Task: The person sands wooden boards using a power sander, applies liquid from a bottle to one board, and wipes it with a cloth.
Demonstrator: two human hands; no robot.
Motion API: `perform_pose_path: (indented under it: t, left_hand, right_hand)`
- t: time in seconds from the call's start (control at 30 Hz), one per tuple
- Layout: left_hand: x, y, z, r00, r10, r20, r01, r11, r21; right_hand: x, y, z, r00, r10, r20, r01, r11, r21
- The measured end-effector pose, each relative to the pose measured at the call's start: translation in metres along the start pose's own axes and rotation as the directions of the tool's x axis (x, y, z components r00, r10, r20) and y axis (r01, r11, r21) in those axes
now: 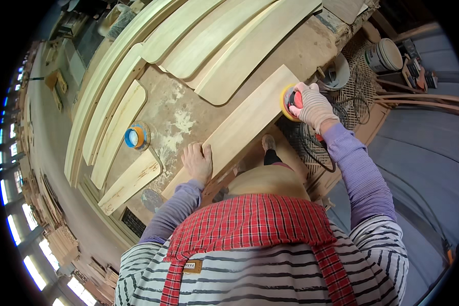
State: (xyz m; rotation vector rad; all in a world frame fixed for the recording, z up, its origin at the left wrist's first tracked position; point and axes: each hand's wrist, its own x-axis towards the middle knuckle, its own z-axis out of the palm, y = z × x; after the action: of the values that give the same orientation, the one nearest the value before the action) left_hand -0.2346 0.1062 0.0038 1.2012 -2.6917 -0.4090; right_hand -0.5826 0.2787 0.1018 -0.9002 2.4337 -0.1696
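Observation:
A long pale wooden board [250,115] lies slantwise along the near side of the workbench in front of me. My right hand [313,106], in a light knit glove, is closed around a red and black handheld sander [290,102] with a yellow pad edge. The sander sits at the board's far right end, its pad tilted against the edge there. My left hand [198,161], bare, lies flat on the board nearer its left end, fingers stretched out. Both forearms wear purple sleeves.
Several pale curved boards [204,38] lie across the bench [171,109]. A round blue and orange container [137,136] stands beside a short board [132,181]. To the right are a white bucket [385,55], a grey bucket [339,74], a dark hose [319,158] and curved wooden strips [421,99].

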Motion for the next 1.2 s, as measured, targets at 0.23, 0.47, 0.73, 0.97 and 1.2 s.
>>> perform_pose_path:
  t: [0.23, 0.47, 0.73, 0.97, 1.2]
  left_hand:
    - [0.003, 0.004, -0.005, 1.000, -0.006, 0.026, 0.006, 1.000, 0.003]
    - [0.000, 0.006, -0.005, 0.999, -0.016, 0.042, 0.017, 1.000, -0.004]
    - [0.003, 0.005, -0.002, 0.999, 0.025, -0.023, -0.025, 1.000, -0.008]
    - [0.002, 0.004, -0.005, 1.000, 0.018, 0.012, -0.018, 1.000, -0.015]
    - [0.001, 0.008, -0.006, 1.000, 0.022, 0.020, -0.021, 1.000, -0.023]
  right_hand:
    - [0.026, -0.007, -0.021, 1.000, 0.001, -0.030, -0.002, 1.000, -0.026]
    - [0.019, 0.008, -0.015, 0.997, 0.014, -0.079, -0.015, 1.000, -0.018]
    - [0.014, -0.083, 0.052, 0.998, -0.022, 0.063, 0.012, 0.988, 0.155]
    - [-0.074, -0.111, 0.104, 0.979, -0.186, 0.084, 0.180, 0.981, 0.074]
    - [0.011, 0.009, -0.004, 0.959, 0.134, -0.250, -0.095, 0.982, 0.164]
